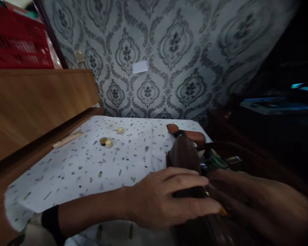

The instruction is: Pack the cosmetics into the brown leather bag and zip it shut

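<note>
A dark brown bag (184,155) with a glossy, leather-like surface stands at the right side of the cloth-covered table. Across its near side lies my left hand (166,196), thumb and fingers holding the edge beside a shiny strip that looks like a zip. My right hand (261,201) is smeared by motion at the bag's right side; its fingertips are hidden. Dark green and clear glossy items (215,162) show just beyond the right hand. Near the thumb tip is a small orange-yellow thing (222,211), too blurred to name. A tan-brown case (193,136) with a dark strap lies behind the bag.
Several small round containers (108,143) sit on the patterned white tablecloth (136,164). A pale flat strip (68,139) lies along the left edge. A wooden panel (41,106) bounds the left, with a red basket (17,41) above. Patterned wallpaper (149,68) rises behind.
</note>
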A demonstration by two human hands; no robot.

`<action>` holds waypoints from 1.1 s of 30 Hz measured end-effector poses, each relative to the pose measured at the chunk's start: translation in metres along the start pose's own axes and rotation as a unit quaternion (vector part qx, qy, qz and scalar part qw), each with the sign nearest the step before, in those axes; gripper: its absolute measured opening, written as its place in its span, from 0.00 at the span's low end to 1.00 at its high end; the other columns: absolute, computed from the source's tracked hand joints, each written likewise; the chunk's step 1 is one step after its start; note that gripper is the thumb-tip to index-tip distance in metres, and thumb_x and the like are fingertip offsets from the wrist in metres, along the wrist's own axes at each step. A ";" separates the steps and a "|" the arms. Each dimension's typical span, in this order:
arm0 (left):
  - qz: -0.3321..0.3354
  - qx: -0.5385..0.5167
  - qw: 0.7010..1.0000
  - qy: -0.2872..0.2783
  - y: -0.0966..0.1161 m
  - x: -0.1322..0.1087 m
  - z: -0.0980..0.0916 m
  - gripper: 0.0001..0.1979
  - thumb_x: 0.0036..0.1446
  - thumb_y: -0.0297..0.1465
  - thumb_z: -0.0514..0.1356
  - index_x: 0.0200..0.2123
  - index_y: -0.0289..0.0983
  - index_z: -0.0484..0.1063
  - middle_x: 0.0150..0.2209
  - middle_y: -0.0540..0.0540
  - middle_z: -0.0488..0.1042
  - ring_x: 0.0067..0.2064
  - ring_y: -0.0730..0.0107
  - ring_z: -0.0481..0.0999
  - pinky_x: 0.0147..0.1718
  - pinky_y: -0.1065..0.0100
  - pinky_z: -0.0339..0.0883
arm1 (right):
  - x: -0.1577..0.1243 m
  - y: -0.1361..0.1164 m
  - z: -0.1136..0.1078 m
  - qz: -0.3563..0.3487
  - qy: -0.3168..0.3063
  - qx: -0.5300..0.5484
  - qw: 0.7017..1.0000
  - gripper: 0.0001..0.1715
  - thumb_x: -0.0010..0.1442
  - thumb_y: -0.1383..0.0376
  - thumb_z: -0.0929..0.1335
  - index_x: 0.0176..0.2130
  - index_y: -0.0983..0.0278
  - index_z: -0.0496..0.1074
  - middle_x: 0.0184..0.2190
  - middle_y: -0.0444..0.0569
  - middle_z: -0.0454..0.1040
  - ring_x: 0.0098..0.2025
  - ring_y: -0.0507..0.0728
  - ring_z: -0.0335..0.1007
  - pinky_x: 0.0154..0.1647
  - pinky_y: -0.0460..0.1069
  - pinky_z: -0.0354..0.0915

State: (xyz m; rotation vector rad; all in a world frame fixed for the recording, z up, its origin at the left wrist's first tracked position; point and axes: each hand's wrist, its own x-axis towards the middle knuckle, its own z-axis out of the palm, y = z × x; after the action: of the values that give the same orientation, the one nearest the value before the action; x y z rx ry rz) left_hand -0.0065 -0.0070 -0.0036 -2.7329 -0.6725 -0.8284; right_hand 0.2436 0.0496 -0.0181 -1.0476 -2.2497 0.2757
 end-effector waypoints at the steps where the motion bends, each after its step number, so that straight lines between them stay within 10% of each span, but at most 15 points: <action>1: 0.001 -0.014 1.000 0.024 0.000 -0.001 0.000 0.16 0.71 0.28 0.50 0.53 0.33 0.75 0.55 0.38 0.76 0.63 0.68 0.70 0.66 0.64 0.63 | 0.004 -0.007 -0.006 0.003 -0.071 0.006 0.997 0.06 0.64 0.55 0.68 0.36 0.47 0.76 0.33 0.48 0.82 0.30 0.59 0.78 0.26 0.51 0.69; 12: -0.008 -0.055 0.993 0.105 0.002 -0.006 0.005 0.15 0.71 0.29 0.50 0.55 0.33 0.71 0.56 0.34 0.73 0.64 0.59 0.68 0.58 0.58 0.72 | 0.016 -0.049 -0.026 0.005 -0.141 -0.051 0.989 0.11 0.63 0.72 0.66 0.34 0.61 0.76 0.29 0.45 0.79 0.30 0.54 0.76 0.29 0.46 0.64; 22: -0.030 -0.045 0.997 0.054 0.002 -0.016 0.005 0.22 0.66 0.20 0.53 0.60 0.39 0.69 0.62 0.37 0.68 0.66 0.54 0.65 0.61 0.55 0.70 | 0.017 -0.057 -0.032 0.026 -0.194 -0.086 0.977 0.10 0.62 0.75 0.69 0.40 0.64 0.79 0.39 0.49 0.81 0.41 0.55 0.77 0.38 0.46 0.63; 33: -0.058 -0.047 0.997 0.022 0.003 -0.022 0.000 0.31 0.64 0.17 0.55 0.66 0.47 0.63 0.66 0.42 0.63 0.66 0.54 0.66 0.62 0.57 0.66 | -0.010 -0.045 -0.059 0.037 0.026 0.000 0.999 0.08 0.67 0.70 0.67 0.41 0.65 0.78 0.36 0.48 0.78 0.38 0.53 0.73 0.38 0.47 0.63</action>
State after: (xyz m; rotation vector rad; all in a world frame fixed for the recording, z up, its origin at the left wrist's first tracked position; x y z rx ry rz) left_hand -0.0213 -0.0174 -0.0165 -2.7707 -0.8107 -0.9676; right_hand 0.2575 0.0083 0.0422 -1.1276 -2.1664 0.2766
